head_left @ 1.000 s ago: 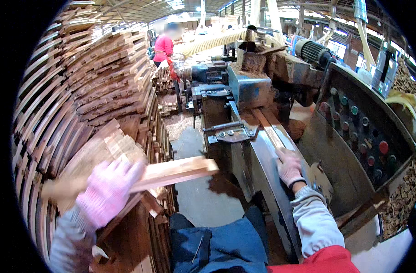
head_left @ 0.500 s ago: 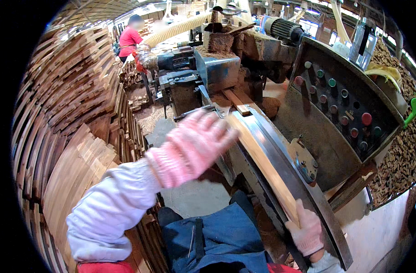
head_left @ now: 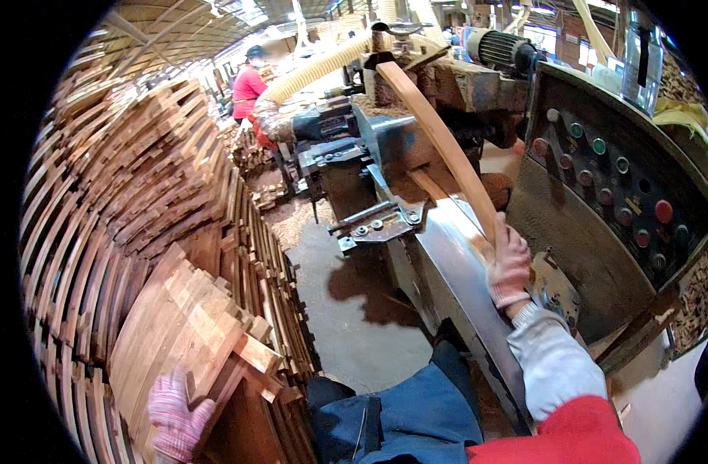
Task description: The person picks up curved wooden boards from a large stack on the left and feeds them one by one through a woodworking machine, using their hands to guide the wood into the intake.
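Note:
My right hand [head_left: 510, 264], in a knitted glove, is closed around the near end of a long wooden strip [head_left: 439, 131]. The strip tilts up and away over the machine bed [head_left: 458, 259], its far end in front of the machine head. Beneath it, another wooden strip [head_left: 427, 184] lies on the bed and runs in under a metal housing [head_left: 389, 138]. At the lower left my gloved left hand [head_left: 181, 414] is open, thumb apart from the fingers, at a pile of pale wooden boards [head_left: 172, 317]. I cannot tell whether it touches them.
Tall stacks of wooden strips [head_left: 137, 178] line the left side. A metal bracket [head_left: 381, 224] juts from the bed's left edge. On the right stands a control panel [head_left: 601, 178] with buttons. A ribbed hose [head_left: 315, 68] and a person in red [head_left: 248, 89] are farther back.
My left hand has left the bed and dropped to the board pile at left. My right hand has moved forward, with a strip now raised above the bed. The view has shifted left.

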`<move>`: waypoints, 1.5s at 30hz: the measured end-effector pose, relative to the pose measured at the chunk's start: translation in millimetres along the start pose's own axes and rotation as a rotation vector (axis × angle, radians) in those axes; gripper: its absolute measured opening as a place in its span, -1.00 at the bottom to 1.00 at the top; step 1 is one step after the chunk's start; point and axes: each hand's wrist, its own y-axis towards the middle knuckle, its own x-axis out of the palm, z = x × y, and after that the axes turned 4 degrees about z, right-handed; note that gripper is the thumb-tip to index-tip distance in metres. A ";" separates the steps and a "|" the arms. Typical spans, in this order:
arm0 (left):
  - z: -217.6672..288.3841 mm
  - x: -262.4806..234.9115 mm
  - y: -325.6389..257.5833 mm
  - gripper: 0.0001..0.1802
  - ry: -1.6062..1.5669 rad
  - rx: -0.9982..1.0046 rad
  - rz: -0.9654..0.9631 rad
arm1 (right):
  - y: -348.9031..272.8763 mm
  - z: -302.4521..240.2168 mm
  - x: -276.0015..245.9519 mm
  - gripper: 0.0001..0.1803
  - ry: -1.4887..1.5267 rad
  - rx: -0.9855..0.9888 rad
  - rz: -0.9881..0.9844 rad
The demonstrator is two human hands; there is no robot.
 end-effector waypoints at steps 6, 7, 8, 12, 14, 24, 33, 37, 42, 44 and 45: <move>-22.6 46.0 -19.9 0.23 0.188 -0.048 -0.022 | -17.2 14.6 13.2 -0.18 0.085 -0.103 0.042; -27.4 48.9 -22.2 0.20 0.178 -0.069 -0.016 | -36.1 24.7 1.2 -0.17 0.085 -0.095 0.014; -30.9 50.3 -23.6 0.17 0.163 -0.085 -0.015 | -62.2 35.8 -14.9 -0.15 0.036 -0.115 0.002; -46.5 69.9 -45.1 0.22 0.233 -0.135 0.047 | -168.4 34.5 -136.9 -0.17 -0.087 -0.109 -0.135; -36.9 70.5 -34.4 0.22 0.279 -0.096 0.168 | -199.6 23.3 -192.9 -0.23 -0.154 0.010 -0.241; -42.2 21.5 -17.9 -0.04 0.216 -0.109 -0.089 | -122.8 32.1 -87.5 -0.44 -0.178 -0.223 -0.123; 64.1 -42.6 93.1 -0.28 0.239 0.479 0.245 | 9.5 -14.6 27.0 -0.50 0.056 -0.138 -0.186; 150.1 -25.0 171.5 -0.53 0.251 0.775 0.094 | -3.0 -59.1 -7.8 -0.48 0.743 -0.386 -0.217; 273.9 -6.5 200.0 -0.64 0.133 1.035 0.365 | -58.0 -79.8 -152.0 0.06 0.554 -0.433 -0.644; 300.4 1.5 205.1 -0.61 0.040 1.125 0.630 | -87.7 -54.6 -179.4 0.06 0.459 -0.236 -0.632; 308.6 -0.5 206.2 -0.56 -0.031 1.145 0.752 | -105.9 -38.5 -191.3 0.06 0.446 -0.219 -0.524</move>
